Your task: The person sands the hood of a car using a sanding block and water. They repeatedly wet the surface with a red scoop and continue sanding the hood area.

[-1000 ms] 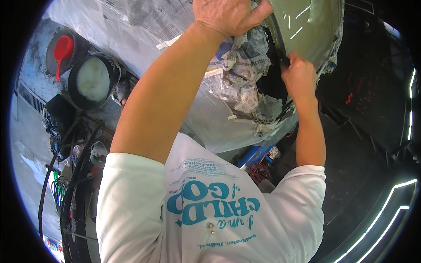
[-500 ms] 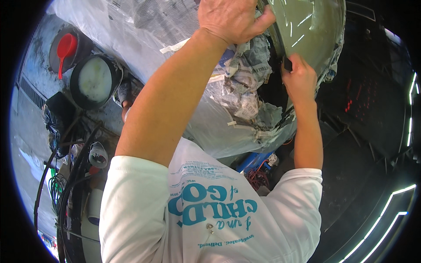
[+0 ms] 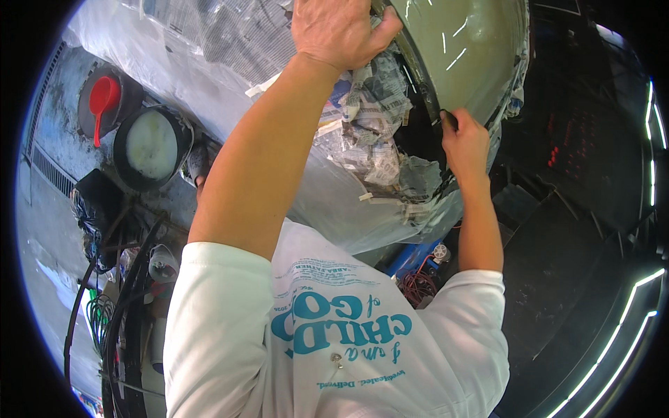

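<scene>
A glossy olive-beige curved panel [image 3: 468,52] fills the upper right, with a dark band [image 3: 418,70] along its left edge. My right hand [image 3: 465,146] is closed at the lower part of that edge, pinching a small black piece [image 3: 450,121] whose exact kind I cannot make out. My left hand [image 3: 334,31] lies at the top, over the newspaper beside the band. Its thumb stretches out toward the band, and its other fingers run partly out of the picture. Crumpled newspaper [image 3: 376,132] sits between my arms, next to a dark gap.
Clear plastic sheeting [image 3: 334,209] and newspaper wrap the body around the panel. On the floor at left stand a black basin of cloudy liquid [image 3: 150,143] and a red dipper [image 3: 104,97]. Cables and hoses [image 3: 129,292] lie lower left. A blue machine [image 3: 411,258] with red cord is below the sheeting.
The panel and sheeting have shifted left in view, and the basin sits slightly lower. My right hand stays at the panel edge, its wrist turned a little; my left hand keeps its place beside the band.
</scene>
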